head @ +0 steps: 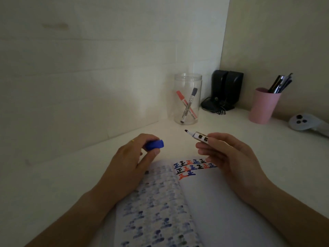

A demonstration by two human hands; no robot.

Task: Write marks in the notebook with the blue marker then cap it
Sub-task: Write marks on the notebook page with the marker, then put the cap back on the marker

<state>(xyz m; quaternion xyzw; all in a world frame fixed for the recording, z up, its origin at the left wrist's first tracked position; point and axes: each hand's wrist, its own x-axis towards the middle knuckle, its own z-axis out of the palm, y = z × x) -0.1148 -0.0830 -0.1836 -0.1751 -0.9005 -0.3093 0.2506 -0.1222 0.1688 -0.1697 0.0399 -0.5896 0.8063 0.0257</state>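
An open notebook (pixel 204 202) lies on the white desk below my hands, with rows of blue, black and red marks at the top of its right page. My right hand (pixel 229 161) holds the uncapped blue marker (pixel 196 135) above the page, its dark tip pointing left and slightly away from me. My left hand (pixel 135 157) pinches the blue cap (pixel 154 144) between thumb and fingers, its opening facing right toward the tip. A gap of about a hand's width separates the cap from the marker tip.
A clear plastic jar (pixel 187 98) with a red and a dark marker stands behind my hands. Two black speakers (pixel 226 88), a pink cup (pixel 264 106) of pens and a white controller (pixel 302 122) sit at the back right. Walls close the desk corner.
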